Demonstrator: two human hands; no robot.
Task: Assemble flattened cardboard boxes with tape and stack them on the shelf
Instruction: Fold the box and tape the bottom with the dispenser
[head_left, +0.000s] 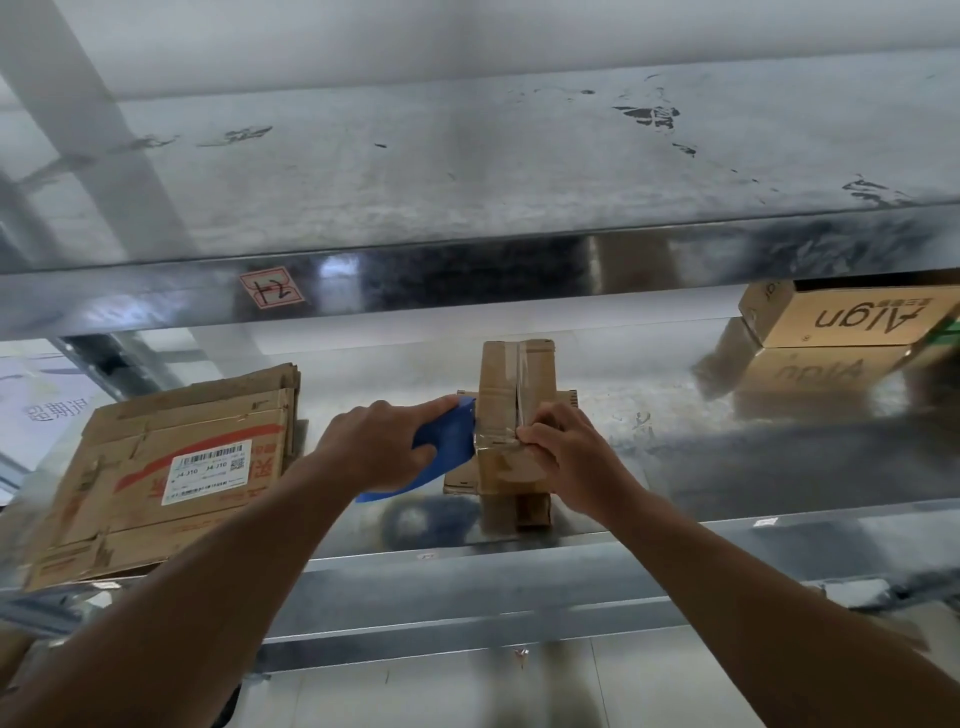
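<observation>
Left hand (375, 446) grips blue tape dispenser (448, 441) at nine o'clock of box (498, 395); right hand (569, 460) pinches tape (501, 440). Seemingly light, stiff; grasp sides.

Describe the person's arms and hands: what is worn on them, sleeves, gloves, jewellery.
Both arms are bare: no sleeve shows on the left forearm or the right forearm up to the picture's edge. The left hand and right hand wear no gloves. No watch, bracelet or ring is visible.
</observation>
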